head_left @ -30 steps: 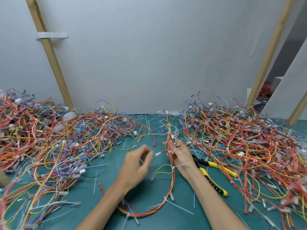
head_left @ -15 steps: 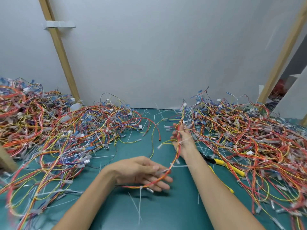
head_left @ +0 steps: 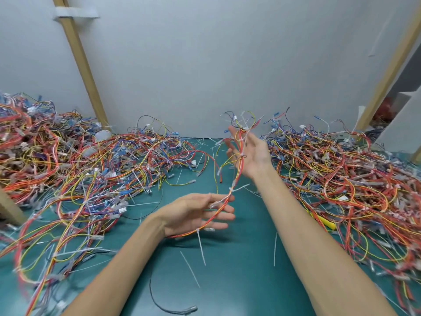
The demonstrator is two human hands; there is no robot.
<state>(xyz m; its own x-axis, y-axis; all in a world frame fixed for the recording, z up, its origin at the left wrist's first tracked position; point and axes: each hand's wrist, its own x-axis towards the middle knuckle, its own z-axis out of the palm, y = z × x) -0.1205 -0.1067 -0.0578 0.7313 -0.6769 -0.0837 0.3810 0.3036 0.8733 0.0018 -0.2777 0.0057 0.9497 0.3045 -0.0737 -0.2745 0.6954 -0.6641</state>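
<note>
A bundled wire harness (head_left: 235,179) of red, orange and yellow wires, tied with white zip ties, stretches between both hands above the green mat (head_left: 227,270). My left hand (head_left: 196,213) lies palm up with straight fingers, the harness resting across them. My right hand (head_left: 249,153) is raised farther back, palm open, fingers spread, with the harness running over the palm and its loose wire ends sticking up past the fingertips. A white zip-tie tail hangs down below my left hand.
A large heap of tangled wires (head_left: 79,167) fills the left side, another heap (head_left: 341,183) the right. Yellow-handled pliers (head_left: 324,222) lie partly hidden by my right forearm. Cut zip-tie tails (head_left: 190,269) and a black wire (head_left: 159,299) lie on the mat. A grey wall with wooden posts stands behind.
Both hands have lifted the harness off the mat. My right hand rose, moved back and opened; my left hand turned palm up under the harness. The view tilted upward.
</note>
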